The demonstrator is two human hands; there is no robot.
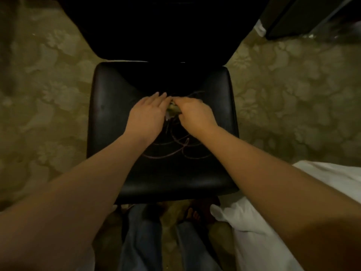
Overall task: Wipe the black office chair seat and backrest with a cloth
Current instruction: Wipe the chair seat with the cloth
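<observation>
We look straight down in dim light at a floor covered in olive-green carpet with a pale floral pattern point(58, 79). At centre stands the black office chair, its square, smooth leather-like seat point(109, 106) near us and its dark backrest point(160, 30) rising at the far side, almost lost in shadow. Thin pale scribbled lines point(175, 151) loop across the middle of the seat. White fabric point(254, 227), perhaps bedding, lies at the near right, and a dark piece of furniture point(304, 14) fills the far right corner.

Our two bare arms reach in from the near edge and meet over the middle of the seat. Our left hand point(146, 114) lies flat, fingers point(160, 95) pressed together and extended. Our right hand point(195, 112) is curled, its fingers pinching a small, crumpled yellowish-green cloth point(172, 109), which sits between the two hands, on or just above the seat.

We judge the cloth light, soft and limp; it would bunch and slip unless gathered into a pad under the palm. The seat looks firm and slick, so wiping should glide easily.
</observation>
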